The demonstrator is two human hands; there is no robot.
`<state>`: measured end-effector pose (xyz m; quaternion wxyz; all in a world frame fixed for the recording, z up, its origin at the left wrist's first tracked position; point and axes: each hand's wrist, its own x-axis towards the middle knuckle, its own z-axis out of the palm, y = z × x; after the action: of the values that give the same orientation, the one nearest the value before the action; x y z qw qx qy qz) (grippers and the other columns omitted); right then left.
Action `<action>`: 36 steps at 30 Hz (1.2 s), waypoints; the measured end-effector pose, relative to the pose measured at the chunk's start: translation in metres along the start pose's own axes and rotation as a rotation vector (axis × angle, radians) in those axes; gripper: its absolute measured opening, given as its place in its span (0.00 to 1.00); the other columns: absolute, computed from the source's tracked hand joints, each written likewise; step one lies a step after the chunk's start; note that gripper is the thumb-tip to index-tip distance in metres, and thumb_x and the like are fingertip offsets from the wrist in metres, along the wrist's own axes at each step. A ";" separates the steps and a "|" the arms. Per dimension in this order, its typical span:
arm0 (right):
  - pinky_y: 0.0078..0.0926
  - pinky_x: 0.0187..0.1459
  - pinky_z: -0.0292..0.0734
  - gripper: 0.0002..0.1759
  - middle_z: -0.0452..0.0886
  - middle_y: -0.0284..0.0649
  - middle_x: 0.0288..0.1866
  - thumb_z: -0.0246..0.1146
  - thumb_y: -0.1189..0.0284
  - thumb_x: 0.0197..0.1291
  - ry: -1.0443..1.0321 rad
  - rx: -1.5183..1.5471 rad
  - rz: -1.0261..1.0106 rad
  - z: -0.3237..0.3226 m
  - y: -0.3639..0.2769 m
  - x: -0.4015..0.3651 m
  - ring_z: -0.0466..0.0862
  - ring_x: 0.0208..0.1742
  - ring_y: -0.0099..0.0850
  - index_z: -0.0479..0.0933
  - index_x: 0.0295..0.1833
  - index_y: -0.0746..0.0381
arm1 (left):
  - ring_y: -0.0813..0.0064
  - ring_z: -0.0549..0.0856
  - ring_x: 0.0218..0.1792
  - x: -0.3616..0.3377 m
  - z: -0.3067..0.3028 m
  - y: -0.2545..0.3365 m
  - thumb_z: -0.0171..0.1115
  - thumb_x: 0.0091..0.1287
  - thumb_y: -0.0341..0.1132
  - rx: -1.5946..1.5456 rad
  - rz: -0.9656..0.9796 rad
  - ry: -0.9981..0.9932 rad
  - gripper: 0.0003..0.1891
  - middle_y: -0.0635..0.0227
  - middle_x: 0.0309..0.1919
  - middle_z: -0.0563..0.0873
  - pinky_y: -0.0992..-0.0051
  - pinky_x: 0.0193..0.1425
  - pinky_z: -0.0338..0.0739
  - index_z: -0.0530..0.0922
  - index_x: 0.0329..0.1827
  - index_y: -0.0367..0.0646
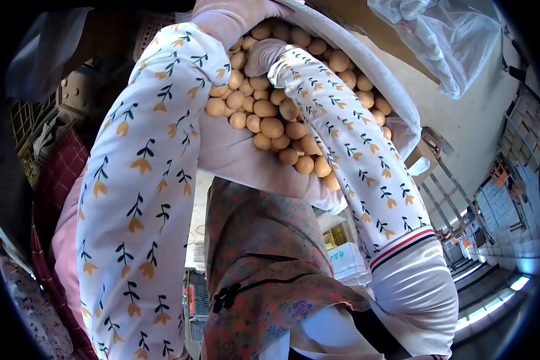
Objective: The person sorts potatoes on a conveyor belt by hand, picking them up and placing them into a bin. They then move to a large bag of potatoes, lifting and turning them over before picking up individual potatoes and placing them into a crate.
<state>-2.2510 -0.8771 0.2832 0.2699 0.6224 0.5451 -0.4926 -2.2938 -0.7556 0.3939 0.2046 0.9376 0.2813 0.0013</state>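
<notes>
Many brown eggs [272, 127] lie heaped in a wide container with a white cloth-like lining [237, 147]. My left hand [237, 17], in a pale pink glove, is at the far side of the heap, near the container's white rim [366, 57]. The top of the view cuts off its fingers. Lower and to the right, my right hand [266, 56], in a pale striped glove, reaches down among the eggs. Its fingers are hidden by the hand and sleeve. White sleeves with yellow flowers cover both my forearms.
Clear plastic sheeting [447, 45] hangs at the upper right. A metal rack [456, 198] stands to the right. Below the container are my flowered apron [261, 240], a white box [347, 261] and dark crates [198, 300]. Maroon checked cloth [60, 186] is at the left.
</notes>
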 end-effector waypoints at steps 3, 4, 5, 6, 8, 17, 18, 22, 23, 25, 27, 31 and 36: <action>0.35 0.58 0.80 0.28 0.89 0.44 0.55 0.65 0.53 0.57 -0.044 0.009 0.006 -0.001 -0.002 -0.002 0.87 0.57 0.40 0.86 0.56 0.60 | 0.53 0.87 0.45 0.000 0.001 0.003 0.75 0.54 0.58 0.056 -0.015 -0.004 0.24 0.56 0.37 0.88 0.57 0.51 0.80 0.85 0.35 0.46; 0.35 0.58 0.80 0.28 0.89 0.44 0.55 0.65 0.53 0.56 -0.062 0.010 0.008 -0.002 -0.001 0.000 0.87 0.57 0.40 0.86 0.55 0.60 | 0.53 0.87 0.45 0.000 -0.003 0.004 0.75 0.54 0.58 0.012 -0.038 -0.030 0.23 0.56 0.37 0.88 0.57 0.51 0.80 0.85 0.35 0.46; 0.35 0.58 0.80 0.28 0.89 0.45 0.55 0.65 0.53 0.56 -0.080 0.009 0.004 -0.002 0.000 0.004 0.87 0.57 0.40 0.87 0.54 0.61 | 0.53 0.87 0.45 0.002 -0.006 0.004 0.75 0.54 0.59 0.012 -0.032 -0.028 0.24 0.56 0.37 0.88 0.57 0.51 0.80 0.85 0.35 0.46; 0.35 0.59 0.80 0.27 0.88 0.45 0.55 0.65 0.53 0.56 -0.100 0.007 -0.004 -0.005 0.002 0.011 0.87 0.57 0.40 0.87 0.54 0.61 | 0.53 0.88 0.45 0.002 -0.007 0.004 0.75 0.53 0.59 0.010 -0.029 -0.032 0.24 0.56 0.37 0.88 0.57 0.51 0.80 0.85 0.35 0.46; 0.35 0.59 0.80 0.27 0.88 0.45 0.55 0.64 0.53 0.55 -0.150 0.008 -0.016 -0.003 0.005 0.015 0.87 0.58 0.40 0.88 0.53 0.61 | 0.53 0.88 0.45 0.001 -0.005 0.003 0.76 0.53 0.58 -0.002 -0.022 -0.022 0.24 0.56 0.37 0.89 0.57 0.51 0.80 0.86 0.36 0.46; 0.36 0.60 0.79 0.37 0.88 0.44 0.53 0.60 0.39 0.57 0.142 -0.033 -0.096 0.014 0.001 -0.027 0.84 0.60 0.39 0.87 0.57 0.57 | 0.56 0.88 0.46 0.004 -0.006 0.004 0.77 0.52 0.58 0.037 -0.063 -0.084 0.23 0.58 0.39 0.89 0.60 0.52 0.81 0.85 0.37 0.48; 0.37 0.59 0.79 0.38 0.88 0.43 0.54 0.60 0.38 0.57 0.042 0.013 -0.100 0.010 -0.001 -0.028 0.85 0.59 0.39 0.86 0.58 0.57 | 0.56 0.88 0.46 0.005 -0.008 0.006 0.77 0.53 0.57 0.030 -0.079 -0.104 0.23 0.58 0.39 0.89 0.59 0.52 0.80 0.85 0.36 0.48; 0.38 0.55 0.83 0.36 0.89 0.43 0.52 0.68 0.41 0.54 -0.056 0.032 -0.040 -0.003 -0.016 -0.023 0.88 0.54 0.39 0.86 0.57 0.59 | 0.55 0.88 0.46 0.000 -0.007 0.005 0.76 0.53 0.57 0.015 -0.042 -0.031 0.22 0.58 0.38 0.89 0.59 0.52 0.80 0.85 0.35 0.47; 0.38 0.54 0.84 0.36 0.89 0.43 0.51 0.70 0.42 0.53 -0.058 0.024 -0.024 -0.004 -0.020 -0.020 0.89 0.53 0.39 0.87 0.56 0.60 | 0.55 0.88 0.46 0.000 -0.006 0.001 0.76 0.53 0.57 0.016 -0.037 -0.022 0.22 0.58 0.38 0.89 0.59 0.52 0.80 0.85 0.35 0.47; 0.38 0.53 0.83 0.32 0.90 0.42 0.48 0.72 0.47 0.51 -0.132 0.167 -0.146 0.003 -0.009 -0.025 0.89 0.51 0.38 0.88 0.53 0.61 | 0.55 0.88 0.46 0.001 -0.006 0.002 0.76 0.53 0.58 0.003 -0.017 -0.017 0.23 0.58 0.38 0.89 0.59 0.52 0.80 0.85 0.35 0.47; 0.37 0.52 0.81 0.28 0.91 0.42 0.46 0.70 0.49 0.52 -0.268 0.274 -0.256 0.010 0.003 -0.051 0.89 0.51 0.37 0.88 0.50 0.60 | 0.55 0.88 0.46 0.004 -0.007 0.004 0.76 0.53 0.57 0.011 -0.042 -0.075 0.22 0.57 0.38 0.89 0.58 0.52 0.80 0.86 0.35 0.47; 0.31 0.62 0.67 0.24 0.89 0.38 0.49 0.66 0.49 0.57 -0.097 -0.016 -0.261 0.053 -0.030 -0.115 0.86 0.56 0.34 0.88 0.52 0.51 | 0.55 0.88 0.46 0.003 -0.006 0.001 0.76 0.54 0.56 0.012 -0.056 -0.066 0.21 0.58 0.38 0.89 0.59 0.52 0.81 0.86 0.36 0.47; 0.37 0.67 0.70 0.28 0.86 0.40 0.55 0.70 0.59 0.60 0.457 0.679 -0.388 0.096 0.000 -0.154 0.82 0.60 0.38 0.82 0.64 0.57 | 0.56 0.88 0.46 0.003 -0.006 0.002 0.77 0.53 0.56 0.026 -0.056 -0.067 0.22 0.58 0.38 0.89 0.60 0.52 0.81 0.86 0.36 0.47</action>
<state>-2.2694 -1.0245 0.3875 -0.1741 0.6549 0.5045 -0.5351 -2.2906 -0.7532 0.4003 0.2017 0.9314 0.3005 -0.0393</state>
